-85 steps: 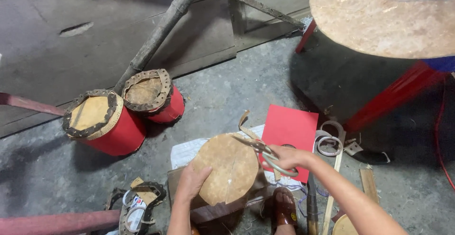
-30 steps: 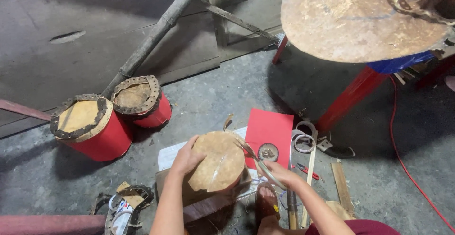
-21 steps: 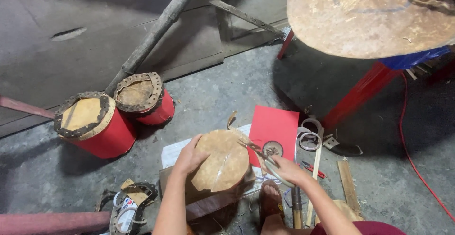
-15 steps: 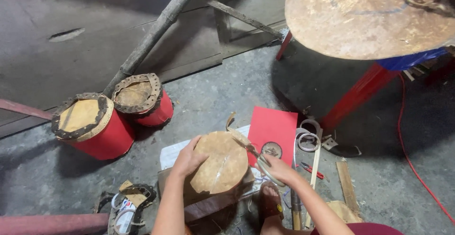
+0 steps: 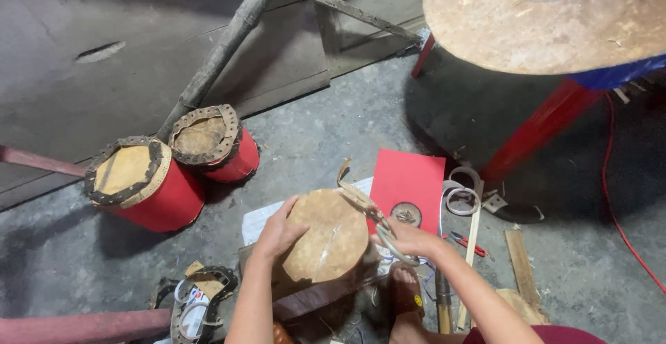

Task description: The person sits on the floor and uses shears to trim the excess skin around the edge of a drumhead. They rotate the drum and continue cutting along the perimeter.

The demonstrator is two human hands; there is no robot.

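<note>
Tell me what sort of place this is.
Likely a small drum-making workshop, worked at floor level: two red drums stand on the concrete floor, and the left hand steadies a hide drumhead amid strips and tools.

Two small red drums with laced hide tops [image 5: 146, 191] [image 5: 214, 143]; one round tan hide-covered drum [image 5: 326, 236]; one flat red sheet [image 5: 409, 181].

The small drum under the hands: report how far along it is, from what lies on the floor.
Done, by the look: two red drums stand aside, skins bound with dark laced rims. In hand: the left hand steadies the unlaced skin on the small drum; the right hand pulls a lacing strip at its edge. Left: this skin shows no rim lacing, and pale strip coils lie unused by the red sheet.
</note>
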